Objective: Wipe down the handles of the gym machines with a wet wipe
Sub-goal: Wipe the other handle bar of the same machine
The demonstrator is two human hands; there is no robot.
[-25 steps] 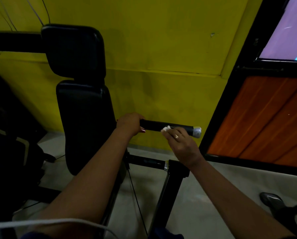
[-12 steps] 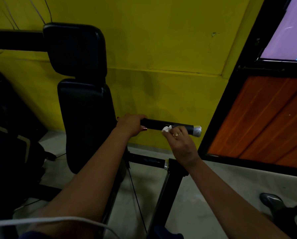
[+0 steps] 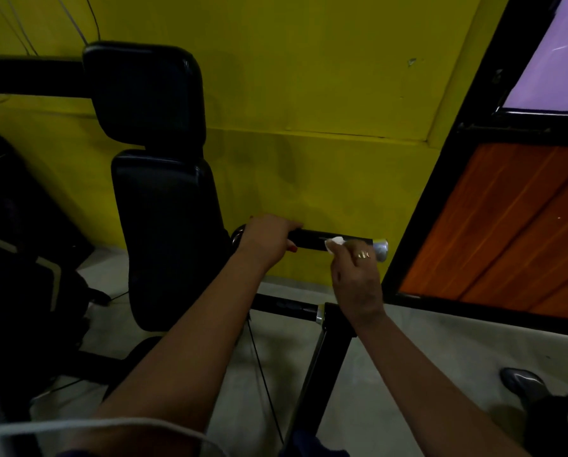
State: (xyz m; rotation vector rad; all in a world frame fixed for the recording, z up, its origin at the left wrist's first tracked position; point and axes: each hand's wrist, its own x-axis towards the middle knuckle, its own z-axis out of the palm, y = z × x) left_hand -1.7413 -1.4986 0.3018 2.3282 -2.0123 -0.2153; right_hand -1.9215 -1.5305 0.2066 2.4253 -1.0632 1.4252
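In the middle of the frame, a long black round handle (image 3: 312, 238) with a shiny silver end cap (image 3: 382, 249) sticks out sideways in front of the yellow wall (image 3: 309, 94). The left hand (image 3: 266, 240) grips the handle's left end, its fingers (image 3: 287, 226) curled round it. The right hand (image 3: 355, 275) holds a small white wet wipe (image 3: 334, 241) bunched in its fingers (image 3: 363, 253) and presses it on the handle near the silver end. A tall black padded seat back (image 3: 167, 232) stands left of the hands. An orange wooden panel (image 3: 507, 232) fills the right side, above the grey floor (image 3: 408, 357)
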